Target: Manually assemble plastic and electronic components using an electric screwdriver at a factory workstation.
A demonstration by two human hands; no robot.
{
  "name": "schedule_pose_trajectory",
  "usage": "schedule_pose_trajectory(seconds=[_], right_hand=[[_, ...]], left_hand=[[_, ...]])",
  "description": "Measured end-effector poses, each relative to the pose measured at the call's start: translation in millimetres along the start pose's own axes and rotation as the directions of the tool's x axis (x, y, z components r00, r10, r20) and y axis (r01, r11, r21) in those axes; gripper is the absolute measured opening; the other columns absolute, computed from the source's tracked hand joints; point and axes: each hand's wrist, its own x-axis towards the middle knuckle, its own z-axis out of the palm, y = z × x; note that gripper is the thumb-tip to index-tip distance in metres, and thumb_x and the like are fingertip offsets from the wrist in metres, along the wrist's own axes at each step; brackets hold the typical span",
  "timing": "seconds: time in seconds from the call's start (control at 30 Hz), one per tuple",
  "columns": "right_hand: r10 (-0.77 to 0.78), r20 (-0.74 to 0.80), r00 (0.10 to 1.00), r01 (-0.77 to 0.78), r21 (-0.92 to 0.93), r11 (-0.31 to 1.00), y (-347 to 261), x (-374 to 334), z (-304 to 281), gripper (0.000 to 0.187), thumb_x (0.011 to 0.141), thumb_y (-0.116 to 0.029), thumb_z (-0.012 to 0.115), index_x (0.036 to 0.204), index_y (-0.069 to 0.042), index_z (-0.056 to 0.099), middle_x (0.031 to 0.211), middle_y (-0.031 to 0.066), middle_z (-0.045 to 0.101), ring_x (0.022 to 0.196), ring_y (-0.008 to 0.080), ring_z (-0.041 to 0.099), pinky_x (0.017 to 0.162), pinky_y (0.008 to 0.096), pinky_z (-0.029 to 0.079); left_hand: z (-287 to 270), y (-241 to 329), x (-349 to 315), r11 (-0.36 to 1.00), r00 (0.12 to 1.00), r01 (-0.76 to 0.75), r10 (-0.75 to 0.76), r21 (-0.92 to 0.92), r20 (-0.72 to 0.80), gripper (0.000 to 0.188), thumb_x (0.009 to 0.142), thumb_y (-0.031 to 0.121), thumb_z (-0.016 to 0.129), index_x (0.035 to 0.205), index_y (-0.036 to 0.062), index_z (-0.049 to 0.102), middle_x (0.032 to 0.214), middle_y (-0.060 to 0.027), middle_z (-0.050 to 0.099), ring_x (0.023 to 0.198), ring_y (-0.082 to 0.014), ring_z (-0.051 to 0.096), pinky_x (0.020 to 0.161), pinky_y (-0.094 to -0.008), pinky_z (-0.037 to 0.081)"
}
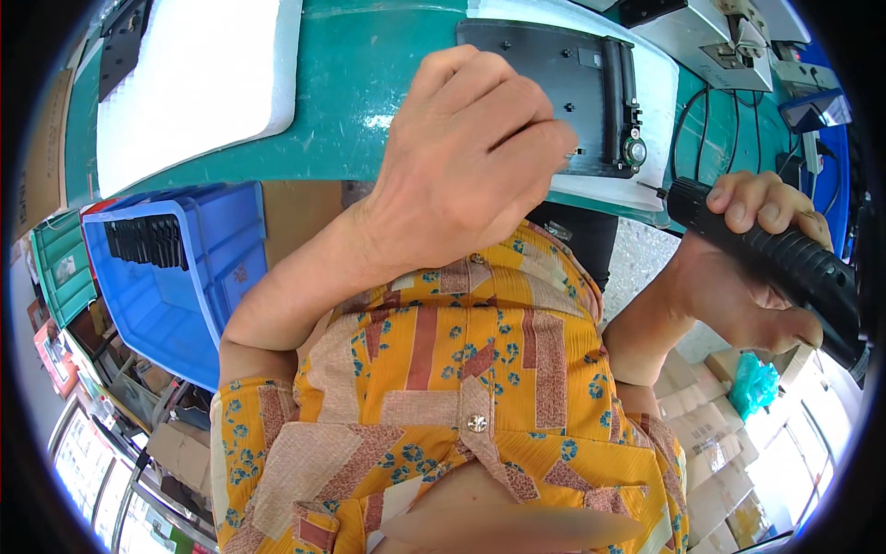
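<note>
My right hand [738, 258] is wrapped around a black electric screwdriver [784, 254], its thin bit pointing left toward the bench edge. A flat black plastic housing [554, 69], with a rounded ridge along its right side and a round metallic part [634, 151] at its near right corner, lies on a white foam sheet [655, 102]. Over the housing's near left part is my left hand [475, 138], its fingers curled and pressed together. The back of that hand hides its fingertips and whatever they may pinch. The screwdriver bit is apart from the housing.
The green bench [369, 65] also bears a white foam block [194, 83] at left. A blue crate [166, 305] holding several black parts stands below it. At the back right is a metal machine [706, 46] with black cables [706, 129]. Cardboard boxes [697, 415] stand low at right.
</note>
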Motion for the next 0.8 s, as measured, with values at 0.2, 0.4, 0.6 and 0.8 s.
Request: schedule_pose_trajectory(seconds=[0.2,0.4,0.6,0.8], right_hand=[[0.023,0.009,1.000,-0.023,-0.003,1.000,-4,0,-2,0.085,0.088,-0.083,0.050,0.121,-0.007,0.067,0.098,0.0102,0.060,0.081,0.0217,0.059,0.070,0.0375,0.050],[0.023,-0.007,1.000,-0.023,-0.007,1.000,-4,1,-1,0.087,0.086,-0.085,0.052,0.122,-0.007,0.067,0.098,0.0099,0.060,0.081,0.0216,0.059,0.070,0.0372,0.050],[0.017,0.013,1.000,-0.016,-0.017,1.000,-6,6,-3,0.088,0.085,-0.084,0.054,0.124,-0.007,0.066,0.100,0.0096,0.060,0.081,0.0218,0.057,0.070,0.0370,0.049],[0.012,0.105,0.994,-0.020,0.081,0.996,-8,15,2,0.082,0.087,-0.075,0.062,0.130,-0.005,0.058,0.102,0.0106,0.056,0.084,0.0240,0.056,0.072,0.0387,0.047]], left_hand=[[3,1,2,0.997,0.997,0.064,-0.062,-0.047,0.040,0.020,0.070,0.005,0.081,0.087,0.0101,0.072,0.080,-0.0010,0.058,0.075,-0.0215,0.053,0.072,-0.0359,0.040],[2,3,7,0.997,0.993,0.080,-0.079,-0.014,0.092,0.018,0.071,0.005,0.080,0.086,0.0100,0.071,0.078,-0.0007,0.056,0.074,-0.0215,0.052,0.074,-0.0358,0.041],[4,3,10,0.998,0.994,0.062,-0.063,0.014,0.085,0.016,0.073,0.003,0.077,0.086,0.0080,0.071,0.079,-0.0021,0.056,0.075,-0.0237,0.052,0.075,-0.0370,0.041],[-3,14,10,0.994,0.990,0.094,-0.099,0.055,0.099,0.014,0.074,0.002,0.076,0.086,0.0063,0.071,0.080,-0.0049,0.057,0.078,-0.0264,0.055,0.081,-0.0415,0.044]])
